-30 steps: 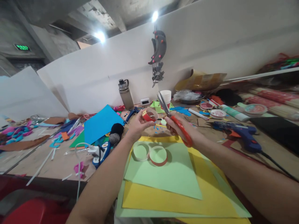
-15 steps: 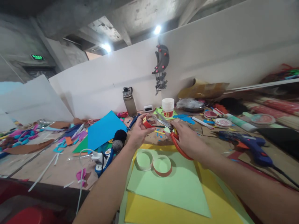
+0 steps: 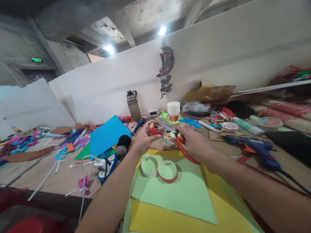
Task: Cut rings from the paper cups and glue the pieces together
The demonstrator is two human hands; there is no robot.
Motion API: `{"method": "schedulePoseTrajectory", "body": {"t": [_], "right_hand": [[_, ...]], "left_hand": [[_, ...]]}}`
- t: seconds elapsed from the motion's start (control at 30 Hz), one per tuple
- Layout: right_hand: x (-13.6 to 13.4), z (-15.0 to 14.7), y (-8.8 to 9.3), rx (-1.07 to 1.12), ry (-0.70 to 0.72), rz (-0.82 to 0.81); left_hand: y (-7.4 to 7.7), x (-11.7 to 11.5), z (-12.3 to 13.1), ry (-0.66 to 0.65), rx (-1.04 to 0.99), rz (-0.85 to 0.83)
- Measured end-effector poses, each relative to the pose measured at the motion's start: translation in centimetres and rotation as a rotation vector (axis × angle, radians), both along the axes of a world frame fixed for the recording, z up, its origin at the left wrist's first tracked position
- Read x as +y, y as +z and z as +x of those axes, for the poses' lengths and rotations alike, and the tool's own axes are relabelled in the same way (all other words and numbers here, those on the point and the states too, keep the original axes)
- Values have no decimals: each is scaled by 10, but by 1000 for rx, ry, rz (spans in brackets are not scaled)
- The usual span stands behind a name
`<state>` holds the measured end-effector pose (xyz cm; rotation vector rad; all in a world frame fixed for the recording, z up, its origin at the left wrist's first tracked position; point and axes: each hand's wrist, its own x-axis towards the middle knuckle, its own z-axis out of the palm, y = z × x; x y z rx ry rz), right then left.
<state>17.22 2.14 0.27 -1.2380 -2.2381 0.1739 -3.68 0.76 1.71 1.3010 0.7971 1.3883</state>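
A red and white paper ring (image 3: 153, 128), like a band cut from a paper cup, is pinched in the fingers of my left hand (image 3: 143, 139). My right hand (image 3: 195, 144) is wrapped round the red handles of a pair of scissors (image 3: 181, 149), whose metal blades point left, close to the ring. Below my hands, a whitish paper ring (image 3: 148, 176) and a red-edged paper ring (image 3: 169, 181) stand side by side on a light green sheet (image 3: 175, 200). Yellow paper (image 3: 155, 217) lies under that sheet.
Stacked paper cups (image 3: 173, 111) and a water bottle (image 3: 133, 106) stand at the back. A blue glue gun (image 3: 261, 152) lies at the right with its cord. To the left are blue card (image 3: 107, 136), a power strip (image 3: 108, 168) and paper scraps.
The ring in my left hand is turned a little, so its round opening shows more. The scissors stay beside it in my right hand. The whole view has shifted slightly.
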Motion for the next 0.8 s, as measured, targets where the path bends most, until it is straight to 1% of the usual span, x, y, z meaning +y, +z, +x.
{"method": "schedulePoseTrajectory", "body": {"t": [0.13,0.33,0.57,0.8], "right_hand": [[0,1,0,-37,-13,5],[-2,2,1,-79,-42,46],[-2,2,1,-104,-21,65],[-3,2,2,-46,-14,32]], "left_hand": [[3,-2,1,5,-21,-1],[2,0,-4,-23,-24,24],[4,1,-6,-36,-78,14],[2,1,-10,-52,-81,22]]}}
